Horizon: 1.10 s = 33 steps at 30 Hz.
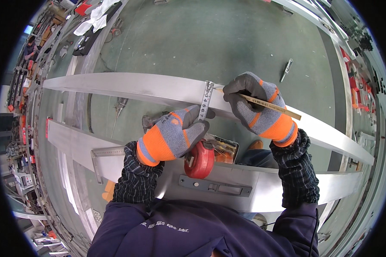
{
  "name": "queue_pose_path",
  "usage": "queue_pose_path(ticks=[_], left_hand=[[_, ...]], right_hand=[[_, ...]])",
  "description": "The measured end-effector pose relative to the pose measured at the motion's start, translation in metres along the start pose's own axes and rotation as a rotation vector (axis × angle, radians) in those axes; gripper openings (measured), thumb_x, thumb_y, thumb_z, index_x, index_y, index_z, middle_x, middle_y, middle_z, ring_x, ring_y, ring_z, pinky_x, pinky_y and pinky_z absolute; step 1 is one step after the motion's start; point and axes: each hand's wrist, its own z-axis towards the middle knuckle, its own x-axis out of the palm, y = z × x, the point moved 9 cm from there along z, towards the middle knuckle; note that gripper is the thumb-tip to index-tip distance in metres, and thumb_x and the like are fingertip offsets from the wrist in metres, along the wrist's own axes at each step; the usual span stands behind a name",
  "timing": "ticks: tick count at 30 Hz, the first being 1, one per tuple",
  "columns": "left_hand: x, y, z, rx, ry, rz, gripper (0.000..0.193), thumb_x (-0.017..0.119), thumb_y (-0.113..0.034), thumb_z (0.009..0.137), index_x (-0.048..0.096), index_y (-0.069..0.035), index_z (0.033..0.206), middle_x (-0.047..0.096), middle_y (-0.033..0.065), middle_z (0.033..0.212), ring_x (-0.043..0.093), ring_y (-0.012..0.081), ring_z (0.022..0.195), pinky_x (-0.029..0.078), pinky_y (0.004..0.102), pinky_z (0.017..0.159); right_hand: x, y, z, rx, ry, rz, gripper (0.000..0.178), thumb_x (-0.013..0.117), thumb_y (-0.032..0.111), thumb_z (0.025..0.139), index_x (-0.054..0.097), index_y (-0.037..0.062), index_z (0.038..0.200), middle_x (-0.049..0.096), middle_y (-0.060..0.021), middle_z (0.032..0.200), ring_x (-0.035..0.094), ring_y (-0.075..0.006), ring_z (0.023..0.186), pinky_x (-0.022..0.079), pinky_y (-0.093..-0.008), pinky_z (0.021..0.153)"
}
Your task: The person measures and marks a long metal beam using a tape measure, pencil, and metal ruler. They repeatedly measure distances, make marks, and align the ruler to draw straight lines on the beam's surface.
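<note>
tape blade [206,100] runs crosswise (near-upright) | pencil [270,106] tip points left

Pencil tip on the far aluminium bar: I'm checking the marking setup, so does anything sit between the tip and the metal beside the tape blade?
Nothing visible does. The right hand holds the pencil, tip at the aluminium bar beside the tape blade, which the left hand pins.

Green floor [210,38] fills upper centre of the frame; a small metal tool [286,69] lies on it upper right, pliers [119,108] left of centre, white rags [96,17] upper left. Long aluminium frame bar [128,88] spans the middle, tape measure blade [206,102] across it. Nearer frame bar [73,143] at lower left carries a steel square [103,155] and the red tape measure case [199,160]; lock plate [214,186] set in it at lower centre.
</note>
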Motion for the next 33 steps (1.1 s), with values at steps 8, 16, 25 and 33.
queue_pose_path(ticks=[8, 16, 25, 33], left_hand=[[0.003, -0.004, 0.0, 0.091, 0.032, 0.051, 0.03, 0.057, -0.013, 0.099, 0.063, 0.002, 0.125, 0.065, 0.0168, 0.118, 0.065, 0.0238, 0.095, 0.055, 0.0363, 0.084], [0.003, -0.012, -0.003, 0.212, 0.043, 0.229, 0.019, 0.062, -0.006, 0.094, 0.064, 0.001, 0.112, 0.062, 0.0229, 0.124, 0.066, 0.0358, 0.1, 0.056, 0.0406, 0.086], [0.003, -0.001, 0.0, 0.098, 0.051, 0.136, 0.02, 0.064, -0.008, 0.093, 0.064, -0.001, 0.112, 0.062, 0.0232, 0.118, 0.065, 0.0378, 0.097, 0.055, 0.0413, 0.085], [0.004, -0.004, -0.002, 0.228, 0.046, 0.256, 0.021, 0.064, -0.009, 0.093, 0.064, -0.001, 0.113, 0.062, 0.0229, 0.117, 0.065, 0.0379, 0.098, 0.055, 0.0418, 0.085]], right_hand=[[0.0, -0.003, -0.001, 0.026, -0.019, 0.033, 0.014, 0.069, 0.003, 0.091, 0.068, 0.0006, 0.105, 0.069, -0.0096, 0.09, 0.071, -0.0188, 0.077, 0.058, -0.03, 0.069], [0.0, -0.004, -0.001, 0.022, 0.005, 0.022, 0.015, 0.07, 0.005, 0.092, 0.069, 0.0013, 0.106, 0.069, -0.009, 0.092, 0.071, -0.0185, 0.079, 0.059, -0.0301, 0.071], [0.0, -0.001, 0.0, -0.001, 0.029, -0.009, 0.015, 0.069, 0.005, 0.092, 0.069, 0.0013, 0.107, 0.068, -0.009, 0.094, 0.071, -0.0187, 0.08, 0.059, -0.0301, 0.072], [0.0, -0.002, -0.001, -0.004, 0.023, 0.014, 0.014, 0.069, 0.004, 0.092, 0.069, 0.0015, 0.106, 0.068, -0.0089, 0.094, 0.071, -0.0188, 0.079, 0.059, -0.0301, 0.071]])
